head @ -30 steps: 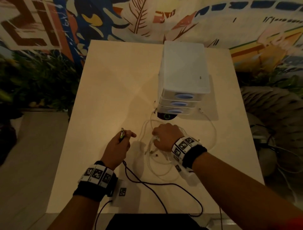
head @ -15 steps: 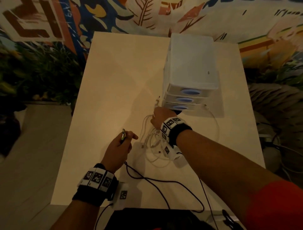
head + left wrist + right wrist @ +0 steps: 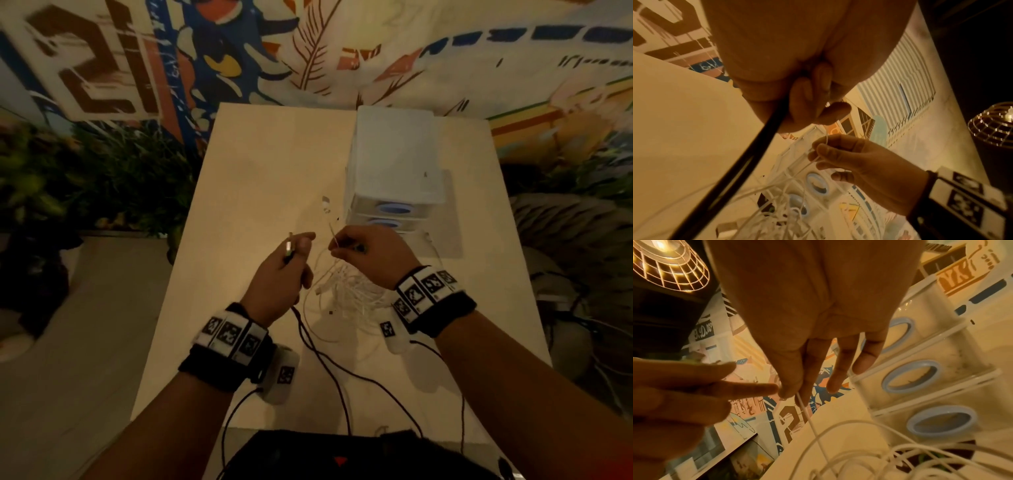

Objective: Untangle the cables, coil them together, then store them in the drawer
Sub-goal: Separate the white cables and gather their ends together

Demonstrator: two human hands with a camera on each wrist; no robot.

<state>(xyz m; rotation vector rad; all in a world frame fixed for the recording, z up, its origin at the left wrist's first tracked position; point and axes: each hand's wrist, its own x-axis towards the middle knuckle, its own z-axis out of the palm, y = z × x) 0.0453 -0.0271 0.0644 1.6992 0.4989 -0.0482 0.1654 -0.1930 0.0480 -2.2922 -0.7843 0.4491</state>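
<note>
Head view: we note right hand [image 3: 363,255] risen from pile, pinching white cable [image 3: 334,236]; left hand [image 3: 282,274] grips black cable [image 3: 322,356]; untangling under way.

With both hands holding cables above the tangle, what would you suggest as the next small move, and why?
Probably lift the white cable pinched in the right hand up and away from the tangle. The left hand already holds the black cable apart, while the white loops still lie knotted on the table.
</note>
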